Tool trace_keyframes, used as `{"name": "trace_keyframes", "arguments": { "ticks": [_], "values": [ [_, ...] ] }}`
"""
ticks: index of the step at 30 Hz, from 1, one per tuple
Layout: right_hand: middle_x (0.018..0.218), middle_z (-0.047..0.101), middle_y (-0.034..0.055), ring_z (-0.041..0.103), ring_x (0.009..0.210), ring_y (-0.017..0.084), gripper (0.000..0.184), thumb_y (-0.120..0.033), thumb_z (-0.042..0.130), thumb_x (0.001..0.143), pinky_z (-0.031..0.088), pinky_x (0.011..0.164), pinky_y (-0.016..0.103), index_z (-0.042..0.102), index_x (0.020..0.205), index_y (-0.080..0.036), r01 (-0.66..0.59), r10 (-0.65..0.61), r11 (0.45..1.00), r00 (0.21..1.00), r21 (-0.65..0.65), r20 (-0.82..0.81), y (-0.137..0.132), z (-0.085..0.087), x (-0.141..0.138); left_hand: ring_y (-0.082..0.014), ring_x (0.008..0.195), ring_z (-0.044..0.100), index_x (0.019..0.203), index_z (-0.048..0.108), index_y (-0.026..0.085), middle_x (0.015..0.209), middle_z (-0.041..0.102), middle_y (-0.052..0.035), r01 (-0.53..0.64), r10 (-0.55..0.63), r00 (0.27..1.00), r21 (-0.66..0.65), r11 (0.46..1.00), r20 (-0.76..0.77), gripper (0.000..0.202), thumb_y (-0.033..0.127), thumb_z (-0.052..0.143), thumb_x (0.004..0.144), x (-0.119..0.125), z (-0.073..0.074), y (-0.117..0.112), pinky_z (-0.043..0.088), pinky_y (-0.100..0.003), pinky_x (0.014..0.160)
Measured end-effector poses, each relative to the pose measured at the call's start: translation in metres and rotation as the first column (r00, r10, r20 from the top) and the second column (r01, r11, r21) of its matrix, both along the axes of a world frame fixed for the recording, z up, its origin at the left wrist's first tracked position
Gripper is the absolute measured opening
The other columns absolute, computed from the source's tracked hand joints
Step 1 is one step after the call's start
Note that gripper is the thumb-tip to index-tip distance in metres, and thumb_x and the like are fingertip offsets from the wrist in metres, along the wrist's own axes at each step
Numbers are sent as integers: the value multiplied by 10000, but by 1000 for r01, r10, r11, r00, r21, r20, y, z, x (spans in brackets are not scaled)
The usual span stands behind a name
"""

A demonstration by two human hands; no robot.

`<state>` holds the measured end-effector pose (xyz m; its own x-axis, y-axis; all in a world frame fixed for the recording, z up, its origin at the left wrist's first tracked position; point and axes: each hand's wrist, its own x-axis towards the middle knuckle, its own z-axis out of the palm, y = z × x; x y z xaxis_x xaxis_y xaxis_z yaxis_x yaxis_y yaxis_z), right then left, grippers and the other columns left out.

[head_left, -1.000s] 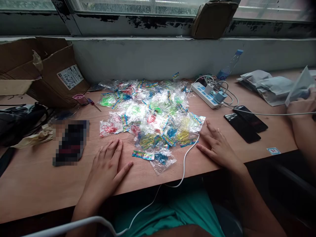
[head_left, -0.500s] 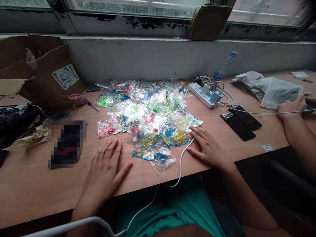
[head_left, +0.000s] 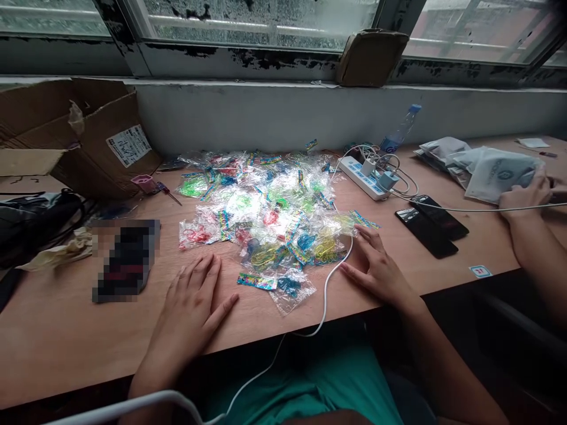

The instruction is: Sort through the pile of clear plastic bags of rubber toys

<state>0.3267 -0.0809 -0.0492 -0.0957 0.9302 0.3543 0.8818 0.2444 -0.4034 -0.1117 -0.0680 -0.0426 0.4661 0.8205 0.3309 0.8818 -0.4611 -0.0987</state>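
Observation:
A heap of small clear plastic packets (head_left: 270,206) holding coloured pieces lies in the middle of the wooden table (head_left: 57,330). My left hand (head_left: 190,304) lies flat on the table just below and left of the heap, fingers spread, holding nothing. My right hand (head_left: 376,265) rests flat at the heap's right edge, fingertips touching the nearest packets, fingers apart. A white cable (head_left: 325,283) runs between my hands over the table's front edge.
An open cardboard box (head_left: 88,136) stands at the back left, a black bag (head_left: 31,218) beside it. A power strip (head_left: 365,177), two dark phones (head_left: 432,227) and a bottle (head_left: 401,130) lie right. Another person's hand (head_left: 527,192) holds grey mailer bags (head_left: 487,165).
My right hand slid left to the heap's edge, then settled there. The other person's hand lowered a grey bag onto the table. My left hand stayed put.

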Motion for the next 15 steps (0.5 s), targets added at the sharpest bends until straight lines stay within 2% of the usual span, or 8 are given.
{"name": "trace_keyframes", "arguments": {
  "ticks": [3,6,10,15],
  "values": [
    [1631,370,210,409,1543,401,771,-532,668,957,429,1253,602,404,1602,-202,8,-8,999,1000,39,-1,0,-1,1,-383,1511,404,1644,306,112,1648,434,-181,-17,17,1000,-27,999,4,816,686,255,1066,1,1,-1,303,-548,1258],
    [1618,365,201,416,1534,408,780,-524,669,955,484,1206,601,382,1618,-229,7,-8,999,1000,50,11,-1,-2,2,-383,1511,404,1635,332,107,1651,434,-174,-32,32,999,-53,998,6,830,701,244,1061,2,2,-2,300,-547,1264],
    [1563,393,188,486,1476,402,833,-516,683,946,574,1114,560,325,1653,-260,16,-17,997,1000,82,14,-4,-3,4,-380,1515,401,1632,349,112,1655,431,-171,-42,43,999,-67,997,14,829,703,250,1059,3,2,-3,287,-555,1274],
    [1466,458,184,555,1390,392,809,-524,678,946,605,1055,541,367,1643,-254,24,-26,994,1000,104,18,-6,-3,4,-381,1521,392,1641,338,110,1657,429,-175,-42,44,999,-76,996,24,820,687,264,1063,4,2,-3,285,-563,1276]
  ]
}}
